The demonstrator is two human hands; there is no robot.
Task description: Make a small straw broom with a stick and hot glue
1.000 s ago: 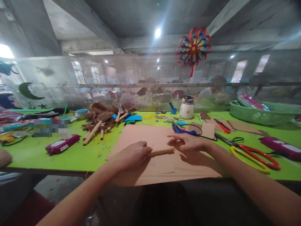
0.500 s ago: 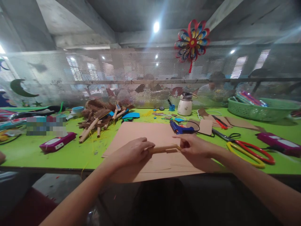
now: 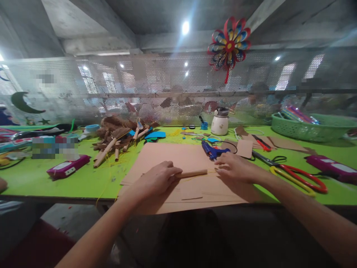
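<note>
My left hand (image 3: 159, 178) is closed round one end of a thin rolled brown paper stick (image 3: 193, 173), held level just above a large brown card sheet (image 3: 173, 156). At the stick's other end my right hand (image 3: 233, 167) pinches its tip with the fingertips. A thin yellow strand trails from that end. A blue glue gun (image 3: 211, 150) lies on the card just beyond my right hand.
The green table (image 3: 92, 178) bears a pile of rolled brown sticks (image 3: 117, 139), a magenta box (image 3: 68, 167), red-and-yellow scissors (image 3: 295, 175), a white jar (image 3: 220, 122), a green basket (image 3: 309, 128) and another magenta box (image 3: 330, 167). A perforated screen (image 3: 156, 85) runs behind, with a paper pinwheel (image 3: 229, 41).
My right hand closed from loosely open fingers onto the stick's tip and shifted slightly right. The stick stays between both hands. The view tilted up a little.
</note>
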